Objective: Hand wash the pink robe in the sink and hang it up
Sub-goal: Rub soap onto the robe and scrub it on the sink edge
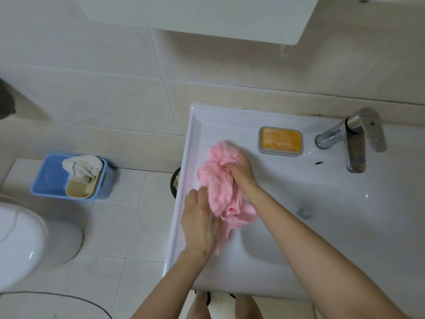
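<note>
The pink robe [218, 187] lies bunched and wet on the flat left ledge of the white sink [333, 203], partly hanging toward the basin. My right hand [241, 172] grips the upper part of the bundle with curled fingers. My left hand [200, 222] lies on the lower left part of the robe, fingers mostly straight and pressing the cloth against the ledge. Both hands look wet.
A yellow soap bar in a grey dish [280, 141] sits behind the robe. The chrome faucet [354, 139] stands at the sink's back right. On the floor to the left are a blue bin [46, 178] with a white cloth, and a toilet [30, 240].
</note>
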A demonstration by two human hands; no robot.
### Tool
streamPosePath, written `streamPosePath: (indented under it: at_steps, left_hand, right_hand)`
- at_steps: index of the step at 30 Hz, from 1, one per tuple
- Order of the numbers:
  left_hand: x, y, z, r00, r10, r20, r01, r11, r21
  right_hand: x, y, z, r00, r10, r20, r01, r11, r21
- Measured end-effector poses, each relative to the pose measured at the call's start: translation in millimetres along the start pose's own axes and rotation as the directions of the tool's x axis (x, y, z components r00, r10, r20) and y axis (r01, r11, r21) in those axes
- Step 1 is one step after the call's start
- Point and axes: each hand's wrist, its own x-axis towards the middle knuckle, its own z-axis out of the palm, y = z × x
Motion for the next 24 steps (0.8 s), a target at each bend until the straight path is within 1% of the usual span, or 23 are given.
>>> streamPosePath:
  at_steps: [1,2,3,4,5,6,7,8,9,10,11,12,13,15,16,17,18,19,20,21,22,23,24]
  left_hand:
    - [-2.6,1.6,4.1,0.997,0.08,-0.012,-0.078,0.99,0.118]
    - [-3.8,4.2,7.5,0.99,0.136,-0.023,-0.129,0.971,0.2]
    - [-3.5,5.3,10.8,0.982,0.184,-0.04,-0.166,0.946,0.277]
    - [-2.6,3.3,14.2,0.976,0.211,-0.047,-0.182,0.919,0.351]
    - [-1.2,-1.2,19.2,0.973,0.226,-0.038,-0.19,0.889,0.417]
    - [-0.9,-5.2,24.4,0.97,0.245,-0.003,-0.216,0.862,0.459]
    - [-1.5,-8.8,29.2,0.965,0.258,0.037,-0.245,0.846,0.473]
    - [-3.0,-10.4,32.1,0.966,0.245,0.086,-0.256,0.849,0.462]
    - [-5.9,-9.9,32.8,0.97,0.212,0.12,-0.243,0.854,0.461]
    - [-9.9,-8.6,30.6,0.976,0.167,0.14,-0.214,0.864,0.456]
    - [-13.4,-10.9,29.5,0.98,0.127,0.154,-0.182,0.883,0.433]
    - [-14.4,-11.7,25.7,0.981,0.071,0.182,-0.139,0.907,0.398]
    - [-12.6,-14.0,22.6,0.977,0.014,0.214,-0.094,0.923,0.373]
    - [-6.6,-22.0,21.7,0.98,-0.065,0.189,0.001,0.947,0.321]
    - [-1.6,-23.2,21.3,0.98,-0.088,0.178,0.035,0.959,0.281]
    - [1.7,-26.9,23.9,0.987,-0.098,0.13,0.064,0.968,0.241]
    - [3.6,-33.1,29.8,0.992,-0.11,0.068,0.098,0.982,0.164]
    - [5.6,-33.3,30.7,0.99,-0.141,0.033,0.137,0.986,0.095]
    - [6.1,-33.3,32.7,0.983,-0.183,0.021,0.181,0.982,0.053]
    - [8.2,-32.2,33.7,0.978,-0.202,0.048,0.198,0.977,0.077]
    - [10.8,-32.6,36.0,0.98,-0.175,0.096,0.155,0.97,0.188]
    - [13.7,-28.1,34.7,0.979,-0.147,0.14,0.115,0.969,0.217]
    - [15.6,-26.7,35.6,0.977,-0.134,0.164,0.082,0.955,0.286]
  right_hand:
    - [2.5,-0.6,-0.5,0.998,-0.056,-0.019,0.055,0.996,-0.063]
    - [2.5,-2.8,0.1,0.998,-0.06,-0.017,0.059,0.996,-0.069]
    - [0.1,-6.6,0.2,0.999,-0.049,-0.001,0.048,0.998,-0.038]
    - [0.4,-6.6,3.3,0.999,-0.033,0.031,0.034,0.999,-0.033]
    - [-1.7,-6.2,7.5,0.997,-0.036,0.072,0.041,0.996,-0.08]
    - [-3.7,-5.7,10.6,0.99,-0.059,0.13,0.087,0.972,-0.218]
    - [-5.3,-4.0,13.0,0.972,-0.088,0.22,0.168,0.909,-0.38]
    - [-7.7,-0.5,14.3,0.95,-0.112,0.293,0.263,0.792,-0.551]
    - [-8.2,4.3,16.7,0.93,-0.166,0.328,0.352,0.659,-0.664]
    - [-6.3,8.2,18.5,0.912,-0.229,0.342,0.41,0.564,-0.716]
    - [-3.0,10.6,19.7,0.897,-0.282,0.341,0.442,0.521,-0.73]
    - [0.9,11.9,19.7,0.896,-0.303,0.325,0.441,0.52,-0.732]
    - [2.9,12.1,17.6,0.895,-0.336,0.294,0.44,0.547,-0.712]
    - [-3.3,9.5,7.6,0.913,-0.372,0.169,0.391,0.676,-0.625]
    - [-18.4,8.2,3.2,0.902,-0.415,0.12,0.402,0.705,-0.584]
    - [-39.1,11.1,2.5,0.87,-0.483,0.098,0.448,0.693,-0.564]
    - [-64.8,17.1,4.7,0.826,-0.558,0.081,0.498,0.653,-0.571]
    - [-88.6,24.0,8.8,0.788,-0.612,0.069,0.52,0.6,-0.608]
    - [-101.5,34.6,13.1,0.771,-0.635,0.051,0.506,0.563,-0.653]
    - [-99.8,43.7,16.3,0.765,-0.642,0.057,0.493,0.526,-0.693]
    - [-84.2,48.3,19.2,0.747,-0.661,0.063,0.491,0.486,-0.723]
    - [-59.3,46.7,22.6,0.738,-0.67,0.079,0.487,0.448,-0.75]
    - [-32.3,38.8,24.2,0.747,-0.66,0.085,0.478,0.443,-0.758]
